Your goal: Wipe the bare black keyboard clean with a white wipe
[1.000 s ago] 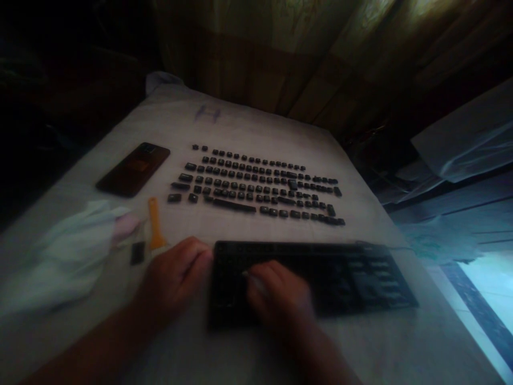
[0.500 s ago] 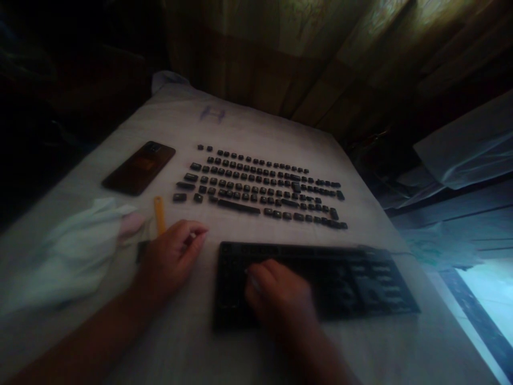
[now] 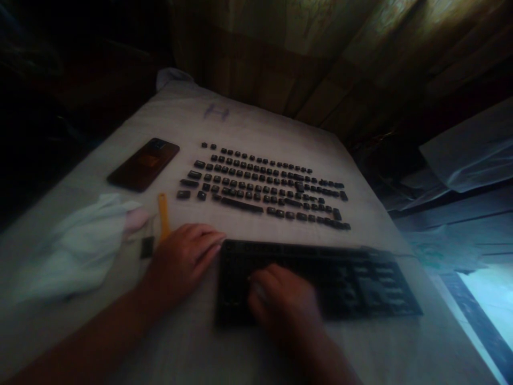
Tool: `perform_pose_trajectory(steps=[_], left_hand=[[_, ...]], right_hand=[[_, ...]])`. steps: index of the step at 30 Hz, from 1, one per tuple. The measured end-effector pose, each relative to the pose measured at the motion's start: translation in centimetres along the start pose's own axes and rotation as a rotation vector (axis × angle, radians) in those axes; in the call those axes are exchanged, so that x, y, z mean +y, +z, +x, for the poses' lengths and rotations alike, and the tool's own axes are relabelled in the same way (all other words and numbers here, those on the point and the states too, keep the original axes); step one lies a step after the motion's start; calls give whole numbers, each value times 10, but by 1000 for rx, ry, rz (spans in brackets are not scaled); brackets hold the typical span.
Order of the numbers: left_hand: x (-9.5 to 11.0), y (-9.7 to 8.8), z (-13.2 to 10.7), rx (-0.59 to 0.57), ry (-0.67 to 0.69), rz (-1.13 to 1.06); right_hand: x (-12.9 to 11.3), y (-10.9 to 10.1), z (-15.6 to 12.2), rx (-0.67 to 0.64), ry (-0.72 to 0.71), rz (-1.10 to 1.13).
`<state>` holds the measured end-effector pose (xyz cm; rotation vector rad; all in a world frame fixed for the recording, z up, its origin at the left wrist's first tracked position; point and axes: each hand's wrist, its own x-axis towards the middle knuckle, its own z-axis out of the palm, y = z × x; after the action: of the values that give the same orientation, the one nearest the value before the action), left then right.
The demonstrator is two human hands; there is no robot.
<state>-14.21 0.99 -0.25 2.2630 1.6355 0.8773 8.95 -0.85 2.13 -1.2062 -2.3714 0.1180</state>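
Note:
A black keyboard (image 3: 332,283) without most of its keycaps lies across the near part of the cloth-covered surface. My left hand (image 3: 182,259) has its fingers drawn together, their tips at the keyboard's upper left corner. Over the keyboard's left half, my right hand (image 3: 284,299) is closed in a pinch. A pale bit shows between its fingers, too small and blurred to name. Beyond the keyboard, loose black keycaps (image 3: 256,179) are laid out in rows, with a long space bar (image 3: 241,205) in the nearest row.
A yellow-handled tool (image 3: 164,214) lies just past my left hand, beside a small dark square piece (image 3: 147,247). A crumpled white cloth (image 3: 82,248) is at the left, and a phone (image 3: 144,164) lies behind it. A curtain (image 3: 280,59) hangs at the back.
My left hand has moved right, its fingertips coming to the keyboard's corner. The small dark piece behind it shows more now. My right hand stays pinched over the keyboard. The view has shifted slightly.

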Motion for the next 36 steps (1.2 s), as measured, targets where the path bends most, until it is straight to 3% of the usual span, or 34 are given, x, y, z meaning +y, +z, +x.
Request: perform_pose_trajectory(steps=[7,17,36], left_hand=[[-3,4,-2,-43,14,19],[-3,5,-4,-53,7,16],[-4,6,-3,-31,34,22]], right_hand=[[-3,4,1,-17,8,66],[2,-2,5,-65,-32,-52],[0,-7,-2,-77,83,-24]])
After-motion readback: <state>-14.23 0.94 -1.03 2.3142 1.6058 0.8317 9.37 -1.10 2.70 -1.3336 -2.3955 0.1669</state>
